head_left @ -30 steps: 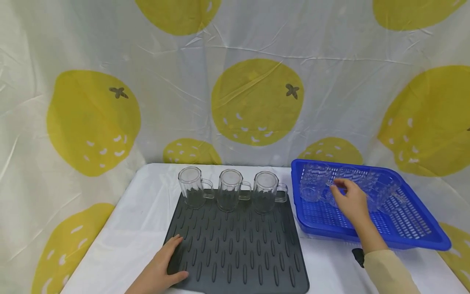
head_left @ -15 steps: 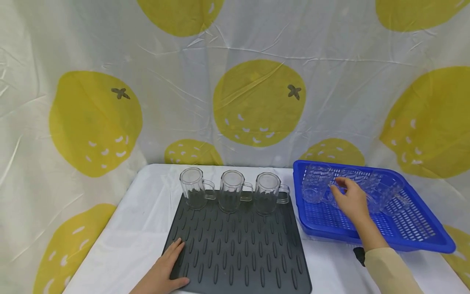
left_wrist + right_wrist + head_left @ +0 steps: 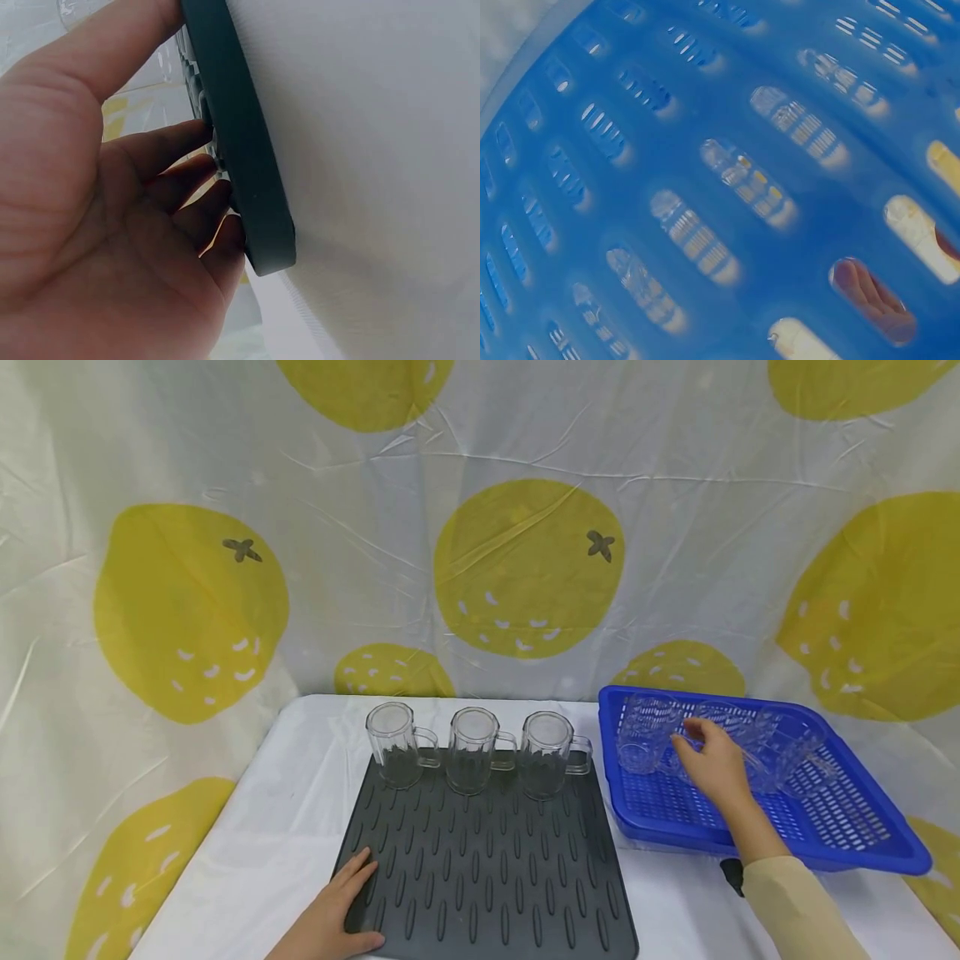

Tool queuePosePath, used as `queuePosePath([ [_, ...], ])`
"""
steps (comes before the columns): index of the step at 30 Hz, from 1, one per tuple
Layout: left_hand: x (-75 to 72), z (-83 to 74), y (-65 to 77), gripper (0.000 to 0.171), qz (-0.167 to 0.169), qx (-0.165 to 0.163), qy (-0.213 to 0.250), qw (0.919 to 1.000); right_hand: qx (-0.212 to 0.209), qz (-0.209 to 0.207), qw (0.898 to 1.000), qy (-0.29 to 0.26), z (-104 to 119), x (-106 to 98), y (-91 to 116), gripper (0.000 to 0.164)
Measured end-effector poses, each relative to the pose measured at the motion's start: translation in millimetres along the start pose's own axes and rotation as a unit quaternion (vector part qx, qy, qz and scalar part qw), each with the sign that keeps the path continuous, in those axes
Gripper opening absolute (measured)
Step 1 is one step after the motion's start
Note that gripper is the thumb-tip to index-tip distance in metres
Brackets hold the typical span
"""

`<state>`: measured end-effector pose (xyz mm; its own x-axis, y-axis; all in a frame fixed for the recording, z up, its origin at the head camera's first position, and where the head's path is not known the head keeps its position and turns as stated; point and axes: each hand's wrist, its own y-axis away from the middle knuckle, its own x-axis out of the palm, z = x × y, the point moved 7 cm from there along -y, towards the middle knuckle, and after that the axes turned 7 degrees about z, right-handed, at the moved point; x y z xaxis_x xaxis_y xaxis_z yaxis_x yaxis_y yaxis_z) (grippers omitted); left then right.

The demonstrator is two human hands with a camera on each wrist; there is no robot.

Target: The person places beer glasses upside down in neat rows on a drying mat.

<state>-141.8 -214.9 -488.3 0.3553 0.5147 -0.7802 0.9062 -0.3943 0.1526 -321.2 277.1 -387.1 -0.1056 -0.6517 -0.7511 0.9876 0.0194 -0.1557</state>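
Three clear glass mugs, a left one [image 3: 394,747], a middle one [image 3: 470,752] and a right one [image 3: 545,756], stand upside down along the back of a dark grey ribbed drying mat [image 3: 491,868]. Their handles point right. My left hand [image 3: 327,906] rests with spread fingers on the mat's near left corner; the left wrist view shows its fingertips against the mat's thick edge [image 3: 244,150]. Inside the blue plastic basket [image 3: 660,839], my right hand [image 3: 716,764] has thumb and forefinger curled at a glass mug [image 3: 669,764]; the other fingers are largely hidden.
Several more clear glass mugs [image 3: 798,764] lie in the basket, hard to tell apart. Only the basket's slotted wall [image 3: 727,112] fills most of the right wrist view. A white cloth [image 3: 247,827] covers the table, with a lemon-print curtain [image 3: 360,568] behind.
Both hands keep nearly the same places. My left hand has slid slightly on the mat corner, and the head view has shifted a little. The mugs on the mat have not moved.
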Motion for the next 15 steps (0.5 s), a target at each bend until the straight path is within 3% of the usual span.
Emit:
queuePosePath([
  [7, 4.6, 5.2, -1.4, 0.093, 0.03, -0.046, 0.045, 0.9974, 0.008, 0.022, 1.0, 0.007, -1.7, 3.3, -3.6, 0.05],
  [15, 0.2, 0.0, -0.9, 0.094, 0.013, -0.011, 0.008, 0.9998, 0.017, 0.056, 0.998, 0.015, -5.3, 10.0, -5.7, 0.054],
])
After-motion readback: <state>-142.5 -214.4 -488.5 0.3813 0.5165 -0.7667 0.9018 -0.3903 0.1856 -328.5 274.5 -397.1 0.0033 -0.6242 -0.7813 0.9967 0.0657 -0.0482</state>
